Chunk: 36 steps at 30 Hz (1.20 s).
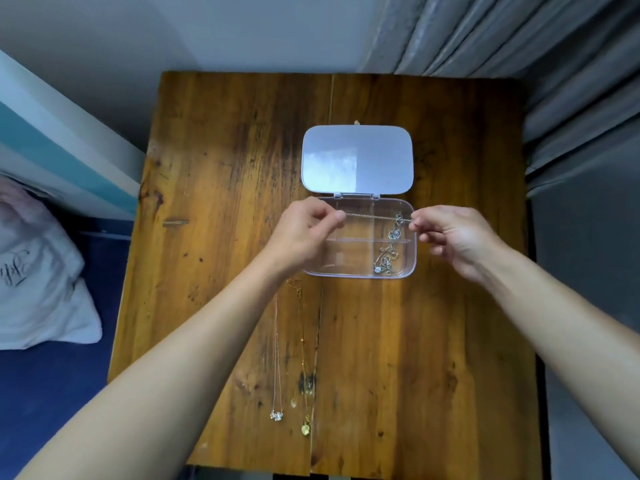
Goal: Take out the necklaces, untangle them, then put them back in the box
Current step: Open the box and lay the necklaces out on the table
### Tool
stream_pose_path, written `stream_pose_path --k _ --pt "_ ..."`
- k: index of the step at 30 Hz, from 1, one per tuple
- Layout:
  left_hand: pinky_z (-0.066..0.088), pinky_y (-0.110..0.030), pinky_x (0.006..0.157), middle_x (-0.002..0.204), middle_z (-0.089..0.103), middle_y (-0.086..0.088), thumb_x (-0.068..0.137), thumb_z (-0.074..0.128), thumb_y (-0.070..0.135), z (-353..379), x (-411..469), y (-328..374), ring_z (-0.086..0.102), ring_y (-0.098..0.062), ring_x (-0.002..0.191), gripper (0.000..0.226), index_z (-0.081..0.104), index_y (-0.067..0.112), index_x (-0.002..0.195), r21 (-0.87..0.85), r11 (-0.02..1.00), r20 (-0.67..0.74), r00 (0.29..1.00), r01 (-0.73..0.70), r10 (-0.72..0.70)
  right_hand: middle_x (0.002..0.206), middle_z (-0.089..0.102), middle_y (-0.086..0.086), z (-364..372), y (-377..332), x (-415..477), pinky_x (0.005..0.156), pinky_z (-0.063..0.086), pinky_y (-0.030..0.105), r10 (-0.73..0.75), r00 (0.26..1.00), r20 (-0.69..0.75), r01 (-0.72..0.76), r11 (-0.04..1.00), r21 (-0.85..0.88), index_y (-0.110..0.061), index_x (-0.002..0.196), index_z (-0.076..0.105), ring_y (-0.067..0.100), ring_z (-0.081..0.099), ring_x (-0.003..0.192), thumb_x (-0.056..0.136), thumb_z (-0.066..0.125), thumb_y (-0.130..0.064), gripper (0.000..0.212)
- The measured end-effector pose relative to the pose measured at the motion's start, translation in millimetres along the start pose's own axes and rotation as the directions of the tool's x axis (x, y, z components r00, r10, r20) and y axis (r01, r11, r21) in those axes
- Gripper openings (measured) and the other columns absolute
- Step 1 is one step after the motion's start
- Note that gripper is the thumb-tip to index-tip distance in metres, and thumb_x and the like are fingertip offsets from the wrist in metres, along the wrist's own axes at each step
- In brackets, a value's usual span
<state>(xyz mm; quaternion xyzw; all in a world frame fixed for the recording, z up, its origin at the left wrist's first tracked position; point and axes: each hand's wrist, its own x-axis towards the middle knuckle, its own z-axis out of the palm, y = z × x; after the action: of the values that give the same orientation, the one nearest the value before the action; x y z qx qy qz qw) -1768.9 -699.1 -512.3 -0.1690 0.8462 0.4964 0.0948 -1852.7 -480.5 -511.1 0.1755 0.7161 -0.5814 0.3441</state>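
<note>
While the wooden tabletop (433, 341) bears the clear box (356, 276), lid (356, 157) laid open, left hand (304, 237) and right hand (453, 237) stretch a silver chain (374, 216) taut above it, each grip a fingertip pinch on one end. Its tangle (386, 258), apparently knotted, droops into the right compartments. Two thin necklaces (276, 358) lie straight on the tabletop, nearer the person.

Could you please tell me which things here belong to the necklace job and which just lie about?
Job: open box, silver chain pinched between left hand and right hand, tangled necklaces in box, pink necklace, gold necklace on table.
Lying about: pillow, curtain.
</note>
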Motion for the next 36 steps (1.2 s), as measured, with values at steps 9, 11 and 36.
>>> stream_pose_path --k 9,11,36 --pt "0.046 -0.042 0.096 0.1 0.075 -0.008 0.101 0.042 0.031 -80 -18 -12 0.066 -0.024 0.11 0.044 0.055 0.021 0.06 -0.589 0.759 0.217 0.959 0.277 -0.182 0.063 0.069 0.003 24 10 -21 0.038 0.036 0.016 -0.045 0.996 -0.079 0.054 0.991 0.12 -0.006 0.079 0.071 0.007 0.053 0.049 0.078 0.067 -0.002 0.006" --pt "0.051 -0.039 0.089 0.091 0.074 -0.007 0.101 0.041 0.032 -98 -23 -27 0.069 -0.027 0.102 0.041 0.049 0.018 0.064 -0.63 0.7 0.235 0.942 0.337 -0.241 0.065 0.069 0.005 34 19 -31 0.039 0.038 0.017 -0.054 0.997 -0.049 0.058 0.994 0.094 -0.008 0.073 0.074 0.009 0.056 0.051 0.076 0.072 -0.003 0.006" --pt "0.054 -0.043 0.085 0.087 0.07 -0.014 0.087 0.068 0.016 -103 -42 -131 0.065 -0.034 0.095 0.01 0.075 0.008 0.09 0.317 0.948 0.249 0.968 -0.042 -0.04 0.058 0.059 -0.016 286 211 -188 0.056 0.037 0.026 -0.032 0.928 -0.372 -0.175 0.843 -0.509 -0.029 0.073 0.067 0.013 0.06 0.069 0.082 0.069 -0.03 0.009"
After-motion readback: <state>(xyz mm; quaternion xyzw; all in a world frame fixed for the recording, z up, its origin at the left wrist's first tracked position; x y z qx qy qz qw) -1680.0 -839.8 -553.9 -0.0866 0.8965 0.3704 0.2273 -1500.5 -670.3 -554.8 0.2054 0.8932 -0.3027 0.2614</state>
